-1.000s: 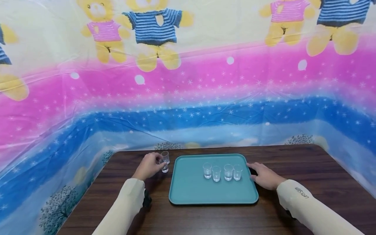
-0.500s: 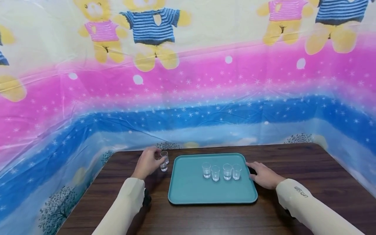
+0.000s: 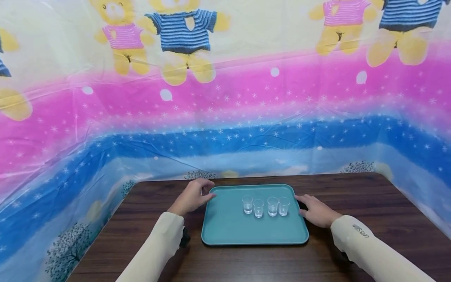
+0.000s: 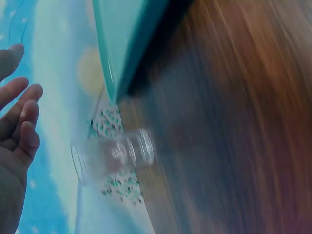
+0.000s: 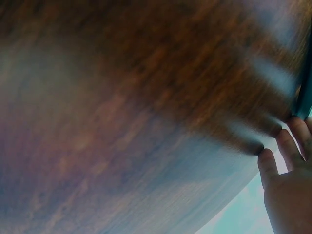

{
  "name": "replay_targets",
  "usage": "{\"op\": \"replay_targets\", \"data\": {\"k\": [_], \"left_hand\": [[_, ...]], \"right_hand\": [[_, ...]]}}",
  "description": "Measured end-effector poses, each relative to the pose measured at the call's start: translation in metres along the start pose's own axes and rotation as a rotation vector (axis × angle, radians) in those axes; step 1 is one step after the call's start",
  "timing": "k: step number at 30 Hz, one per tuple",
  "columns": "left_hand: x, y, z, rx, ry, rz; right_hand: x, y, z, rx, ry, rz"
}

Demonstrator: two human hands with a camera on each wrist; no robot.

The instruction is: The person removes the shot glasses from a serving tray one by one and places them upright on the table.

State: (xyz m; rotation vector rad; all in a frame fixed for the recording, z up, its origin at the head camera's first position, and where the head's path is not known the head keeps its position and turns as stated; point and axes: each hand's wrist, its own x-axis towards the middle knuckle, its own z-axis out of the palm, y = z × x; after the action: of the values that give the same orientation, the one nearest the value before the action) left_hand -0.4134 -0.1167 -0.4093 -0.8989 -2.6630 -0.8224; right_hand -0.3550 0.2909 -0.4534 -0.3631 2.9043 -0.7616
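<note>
My left hand reaches over the far left corner of the teal tray, thumb and fingers apart. Between them a glint of clear glass shows in the head view. In the left wrist view that hand's fingers are loosely bent with nothing visible in them, apart from a clear shot glass standing on the table. Several clear shot glasses stand upright on the right half of the tray. My right hand lies at the tray's right edge, fingertips down on the table and thumb by the rim.
The dark wood table extends around the tray on all sides. Directly behind its far edge hangs a printed curtain with bears and snowflakes, which also runs along the left and right sides.
My left hand has moved right, from beside two shot glasses left of the tray to the tray's far left corner, now covering them in the head view. My right hand stays put.
</note>
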Motion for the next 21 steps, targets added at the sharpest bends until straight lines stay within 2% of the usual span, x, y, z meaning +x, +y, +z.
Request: {"op": "replay_targets", "data": {"k": [8, 11, 16, 21], "left_hand": [[0.019, 0.026, 0.015, 0.008, -0.178, 0.145], [0.028, 0.038, 0.023, 0.027, -0.238, 0.17], [0.038, 0.06, 0.035, 0.036, -0.33, 0.115], [0.043, 0.072, 0.042, 0.064, -0.367, 0.069]], "right_hand": [[0.001, 0.003, 0.0, -0.007, -0.003, 0.0], [0.001, 0.004, 0.0, -0.007, -0.003, 0.002], [0.0, 0.003, 0.0, -0.008, -0.003, 0.006], [0.001, 0.001, 0.0, -0.006, -0.005, 0.002]]}}
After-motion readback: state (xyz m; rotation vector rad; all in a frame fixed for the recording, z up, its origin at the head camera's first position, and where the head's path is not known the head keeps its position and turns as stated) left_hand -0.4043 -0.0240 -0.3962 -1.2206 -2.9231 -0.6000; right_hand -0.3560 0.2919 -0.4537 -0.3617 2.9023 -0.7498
